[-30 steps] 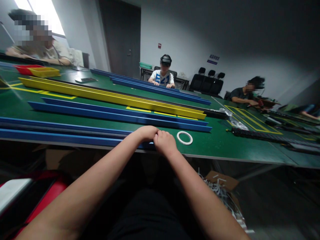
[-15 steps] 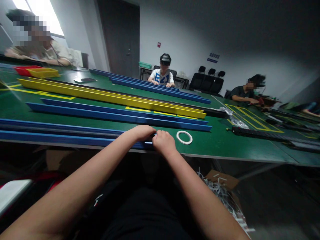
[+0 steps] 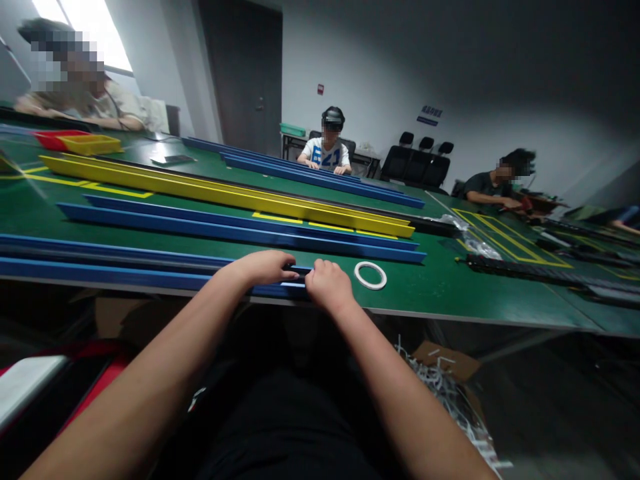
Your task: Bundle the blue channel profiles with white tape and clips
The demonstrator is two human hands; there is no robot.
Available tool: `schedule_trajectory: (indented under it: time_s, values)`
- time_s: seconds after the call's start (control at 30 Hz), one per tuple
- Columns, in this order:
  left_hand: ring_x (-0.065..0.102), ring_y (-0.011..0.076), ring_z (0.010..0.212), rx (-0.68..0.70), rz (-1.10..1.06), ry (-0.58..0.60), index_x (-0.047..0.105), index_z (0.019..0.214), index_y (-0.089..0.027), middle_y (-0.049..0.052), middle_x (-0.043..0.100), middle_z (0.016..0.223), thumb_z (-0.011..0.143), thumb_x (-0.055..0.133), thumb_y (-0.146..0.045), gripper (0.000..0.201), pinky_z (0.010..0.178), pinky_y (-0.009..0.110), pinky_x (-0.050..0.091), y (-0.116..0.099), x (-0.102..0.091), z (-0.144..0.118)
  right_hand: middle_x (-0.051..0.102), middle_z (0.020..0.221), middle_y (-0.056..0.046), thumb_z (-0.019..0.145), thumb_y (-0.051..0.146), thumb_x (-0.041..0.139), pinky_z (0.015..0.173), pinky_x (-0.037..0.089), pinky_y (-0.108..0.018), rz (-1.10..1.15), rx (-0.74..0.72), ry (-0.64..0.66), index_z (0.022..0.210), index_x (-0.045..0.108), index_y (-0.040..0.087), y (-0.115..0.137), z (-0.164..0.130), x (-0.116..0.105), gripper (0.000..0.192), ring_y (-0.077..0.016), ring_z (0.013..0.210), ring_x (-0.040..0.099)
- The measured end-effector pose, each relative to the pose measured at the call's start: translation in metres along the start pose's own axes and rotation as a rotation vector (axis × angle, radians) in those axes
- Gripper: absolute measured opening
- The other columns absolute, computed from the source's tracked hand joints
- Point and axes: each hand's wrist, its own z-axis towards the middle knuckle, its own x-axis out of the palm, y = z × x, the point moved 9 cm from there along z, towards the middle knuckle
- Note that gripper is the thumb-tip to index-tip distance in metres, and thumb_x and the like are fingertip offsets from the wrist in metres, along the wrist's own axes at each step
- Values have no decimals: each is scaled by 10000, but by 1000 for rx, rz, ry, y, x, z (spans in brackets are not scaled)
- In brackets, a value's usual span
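Nearest the table's front edge lies a long blue channel [image 3: 100, 270], with a dark strip [image 3: 125, 255] running lengthwise in it. My left hand [image 3: 265, 267] is over the channel near its right end, thumb and fingers apart with a small gap between them. Just to its right, my right hand [image 3: 330, 285] is closed at the end of the dark strip, its fingers curled; the fingertips are hidden. A white ring-shaped roll of tape [image 3: 371, 275] lies flat on the table to the right of that hand.
Beyond are another blue channel [image 3: 240, 233], a yellow channel [image 3: 225, 197] and more blue channels [image 3: 320, 175] on the green table [image 3: 425, 293]. A black rail [image 3: 520, 270] lies right. Below stands a cardboard box [image 3: 445, 360] with white strips. Several people sit around the table.
My left hand has moved left, away from my right hand, and its thumb and fingers have parted. The right hand stays closed in about the same place.
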Motion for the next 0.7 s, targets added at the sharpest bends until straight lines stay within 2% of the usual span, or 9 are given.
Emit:
schedule_trajectory:
  time_s: [0.2,0.33,0.4,0.5,0.57,0.7]
  values:
    - [617,217,910,-1,-47,-227,627,1046,-207,84,687,1032,838,466,-596,470,750,274,439,-20,-17,-20,617,976,-148,924,322,405,811,473,-391,-11,-6,35,1029,579,135,1,0,2,277,-270,944,583]
    - [621,219,901,-31,-60,-261,587,1126,-213,76,676,1072,815,504,-609,509,751,281,451,-24,-16,-27,613,973,-156,932,334,401,812,471,-383,-20,-7,36,1030,578,125,1,-1,4,291,-266,949,580]
    - [623,207,927,10,-74,-254,596,1141,-232,59,670,1116,827,490,-610,502,779,271,455,-26,-16,-29,613,971,-157,933,329,399,811,473,-380,-28,-19,40,1030,579,121,2,0,4,293,-263,948,581]
    - [625,197,995,117,-74,-172,691,997,-257,36,645,1212,828,474,-638,469,842,255,452,-32,-11,-28,617,976,-151,932,311,388,822,473,-382,-41,-27,51,1036,579,119,2,0,4,290,-256,950,583]
    - [612,214,1068,171,-56,-124,730,941,-278,22,613,1284,784,522,-668,469,895,257,444,-32,-7,-27,620,980,-147,932,309,378,827,473,-388,-42,-23,50,1039,577,121,2,0,4,294,-255,951,584]
    - [586,250,1148,210,5,-107,750,960,-305,25,586,1336,714,609,-671,463,968,289,421,-29,-1,-23,620,984,-147,933,314,365,828,474,-399,-35,-14,40,1039,576,127,2,0,2,300,-262,960,582]
